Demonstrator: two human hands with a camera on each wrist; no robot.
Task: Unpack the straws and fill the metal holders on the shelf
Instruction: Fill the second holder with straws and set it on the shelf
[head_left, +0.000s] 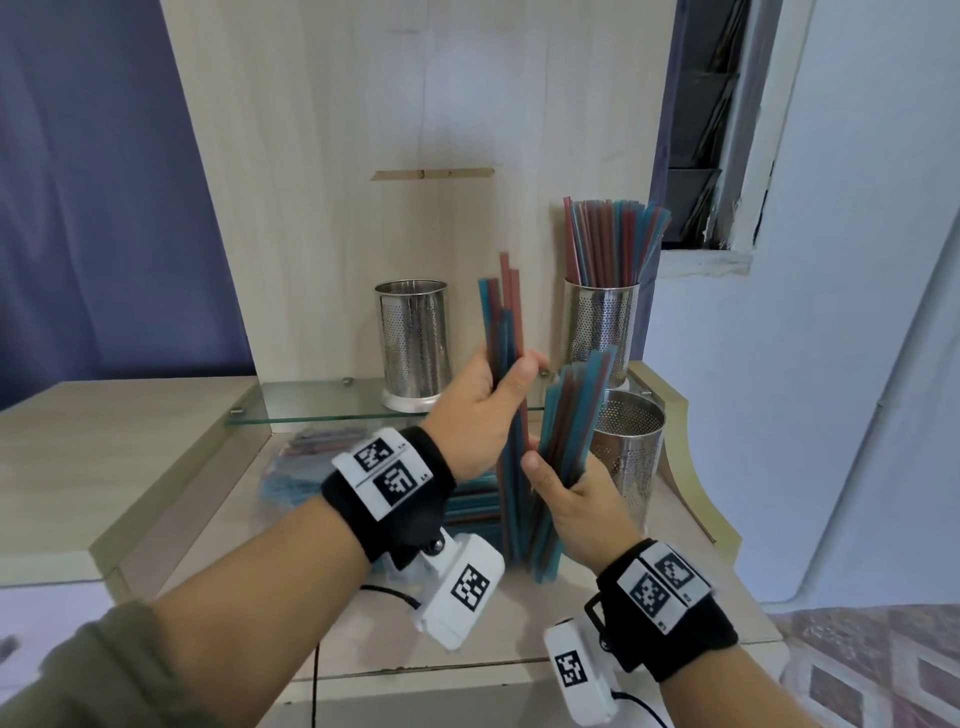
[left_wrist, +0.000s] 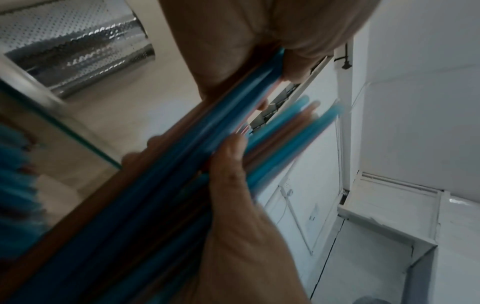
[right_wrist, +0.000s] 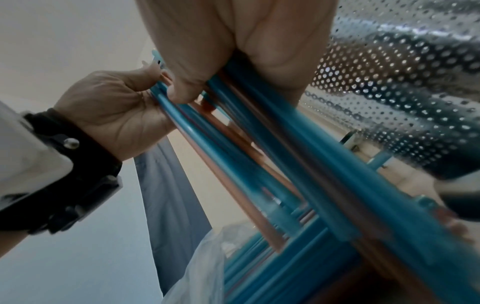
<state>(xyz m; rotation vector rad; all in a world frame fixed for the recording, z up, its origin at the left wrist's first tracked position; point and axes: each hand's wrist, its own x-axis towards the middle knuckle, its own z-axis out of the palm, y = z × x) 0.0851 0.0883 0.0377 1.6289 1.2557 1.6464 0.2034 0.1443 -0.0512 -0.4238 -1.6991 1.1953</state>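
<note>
My left hand grips an upright bunch of blue and red straws in front of the glass shelf. Just below it my right hand holds a second bunch that leans to the right. On the shelf an empty perforated metal holder stands at the left. A holder full of straws stands at the right. A third holder sits on the desk under the shelf, behind my right hand. The right wrist view shows my left hand closed round the blurred straws.
Plastic packs of straws lie on the wooden desk under the shelf, and more straws lie behind my hands. A wooden back panel rises behind the shelf. A white wall and a window frame are at the right.
</note>
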